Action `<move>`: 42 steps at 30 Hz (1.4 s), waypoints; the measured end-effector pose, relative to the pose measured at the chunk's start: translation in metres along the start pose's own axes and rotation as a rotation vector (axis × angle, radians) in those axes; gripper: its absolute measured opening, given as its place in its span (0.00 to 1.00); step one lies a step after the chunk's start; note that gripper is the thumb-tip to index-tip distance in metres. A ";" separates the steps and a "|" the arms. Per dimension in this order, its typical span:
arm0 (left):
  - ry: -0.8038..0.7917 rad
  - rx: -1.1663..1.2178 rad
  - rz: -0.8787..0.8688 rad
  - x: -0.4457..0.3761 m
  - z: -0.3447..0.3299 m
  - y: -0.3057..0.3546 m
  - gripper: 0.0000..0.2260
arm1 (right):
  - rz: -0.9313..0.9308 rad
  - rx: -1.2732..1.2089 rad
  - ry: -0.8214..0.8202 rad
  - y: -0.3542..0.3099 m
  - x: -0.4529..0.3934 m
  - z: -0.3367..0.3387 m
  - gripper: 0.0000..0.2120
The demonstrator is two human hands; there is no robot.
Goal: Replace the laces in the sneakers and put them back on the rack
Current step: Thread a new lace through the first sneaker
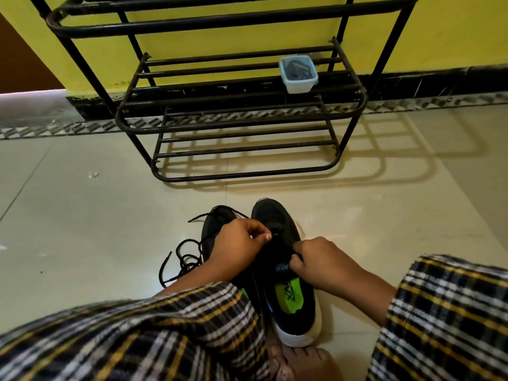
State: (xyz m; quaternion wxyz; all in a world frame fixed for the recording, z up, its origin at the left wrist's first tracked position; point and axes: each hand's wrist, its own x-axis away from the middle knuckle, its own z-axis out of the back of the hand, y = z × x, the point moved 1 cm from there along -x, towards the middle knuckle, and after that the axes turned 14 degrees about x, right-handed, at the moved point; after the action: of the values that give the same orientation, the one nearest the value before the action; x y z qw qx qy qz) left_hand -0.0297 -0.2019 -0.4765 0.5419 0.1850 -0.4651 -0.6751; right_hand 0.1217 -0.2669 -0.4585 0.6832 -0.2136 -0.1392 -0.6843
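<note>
The left hand [242,240] is pinching a black lace [275,234] between thumb and fingertip over the eyelets of the right-hand sneaker [283,270], while the right hand [320,264] is curling its fingers round the tongue and holding it up by its top edge. Both hands are grasping, neither is lying slack. To do this step well, the person is probably best off keeping the tongue pulled back and flat so the eyelets are staying exposed, and feeding the lace tip straight through (a twisted lace is going to sit unevenly), drawing both sides to matching length before moving up a row.

The sneaker is sitting on the pale tiled floor [96,215] just in front of the person's bare foot [297,364], toe pointing toward the black metal rack [242,125]. It is black with a white sole and a bright green insole showing. A second sneaker [217,224] is lying just beside it on the left, partly hidden under the left arm, with a loose lace [181,259] trailing in coils onto the floor. On the rack, a small clear container [298,74] is holding dark cords, likely more laces.
</note>
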 end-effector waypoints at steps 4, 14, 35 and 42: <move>-0.020 -0.085 -0.050 0.003 -0.006 0.006 0.03 | 0.035 0.021 0.072 -0.001 0.009 -0.001 0.16; 0.037 -0.052 -0.018 0.007 -0.010 0.008 0.04 | 0.086 -0.001 0.098 -0.001 0.017 0.001 0.18; 0.026 0.458 0.206 0.008 -0.019 0.001 0.05 | 0.180 -0.019 0.079 -0.004 0.015 -0.002 0.17; -0.009 0.556 0.307 0.005 -0.021 0.006 0.08 | 0.180 -0.015 0.082 -0.008 0.016 0.001 0.16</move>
State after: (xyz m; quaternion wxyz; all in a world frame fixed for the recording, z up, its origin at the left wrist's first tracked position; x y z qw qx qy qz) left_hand -0.0129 -0.2153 -0.4808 0.5639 0.2506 -0.6568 -0.4334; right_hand 0.1147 -0.2804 -0.4496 0.7455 -0.2024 -0.0863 -0.6292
